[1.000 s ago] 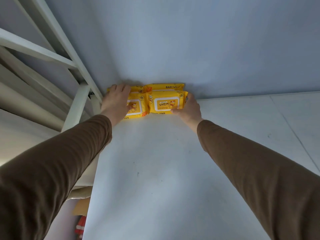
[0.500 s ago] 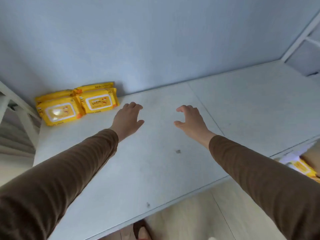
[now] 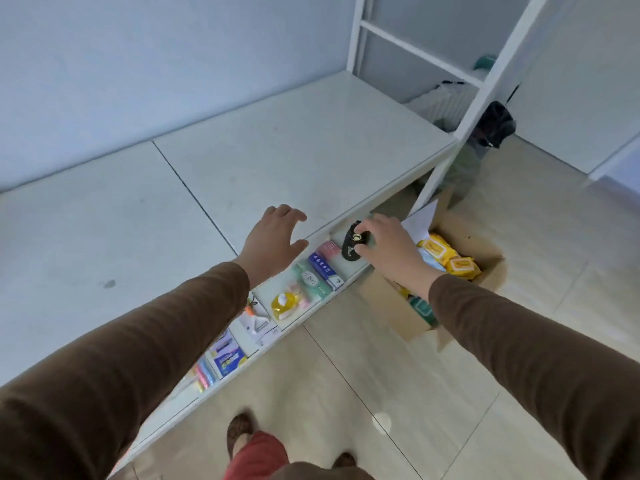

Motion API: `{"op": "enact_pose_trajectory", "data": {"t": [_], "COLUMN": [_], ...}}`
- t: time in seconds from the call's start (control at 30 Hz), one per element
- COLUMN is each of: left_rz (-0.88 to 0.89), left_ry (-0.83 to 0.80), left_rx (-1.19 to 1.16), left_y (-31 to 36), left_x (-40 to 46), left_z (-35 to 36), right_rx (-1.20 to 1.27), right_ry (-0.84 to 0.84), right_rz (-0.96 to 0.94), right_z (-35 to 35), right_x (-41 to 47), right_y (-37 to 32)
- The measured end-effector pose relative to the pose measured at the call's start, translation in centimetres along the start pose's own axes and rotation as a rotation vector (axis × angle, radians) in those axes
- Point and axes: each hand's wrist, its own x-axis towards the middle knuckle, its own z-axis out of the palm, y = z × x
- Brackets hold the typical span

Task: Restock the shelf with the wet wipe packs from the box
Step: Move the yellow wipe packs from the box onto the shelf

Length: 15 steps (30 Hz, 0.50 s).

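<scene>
A cardboard box (image 3: 389,311) stands on the floor at the right, beside the shelf's leg. Several yellow wet wipe packs (image 3: 446,254) lie in it. The white top shelf (image 3: 277,150) stretches across the left and middle, and no pack on it is in view. My left hand (image 3: 273,237) hovers over the shelf's front edge with its fingers spread and holds nothing. My right hand (image 3: 384,245) reaches out past that edge toward the box, fingers loosely bent and empty. Its fingertips overlap a black bottle (image 3: 351,245) that stands on the lower shelf beneath.
The lower shelf (image 3: 349,270) carries a blue box (image 3: 323,268), a green pack (image 3: 311,280), a yellow bottle (image 3: 284,303) and other small goods. A white upright frame (image 3: 474,95) rises at the shelf's right end. A black bag (image 3: 497,124) sits behind it. My feet stand on the tiled floor.
Both hands have let go of the yellow packs at the shelf's back left and pulled back. My view has swung right and down, and the box has come into sight.
</scene>
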Motion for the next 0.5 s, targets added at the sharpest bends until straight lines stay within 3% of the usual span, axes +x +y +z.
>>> {"op": "enact_pose_trajectory", "data": {"t": [0.2,0.5], "left_rz": [0.079,-0.044], "left_ry": [-0.094,-0.399], "left_rx": [-0.094,-0.188], "left_y": [8.8,13.3], "left_x": [6.6,17.3], "left_z": [8.4,23.2], "right_rx": [0.068,0.211], "right_ry": [-0.053,-0.288], "right_rz": [0.126,0.468], "right_z": [-1.9,0.7], "right_x": [1.0,5.8], "right_y": [13.1,31.1]}}
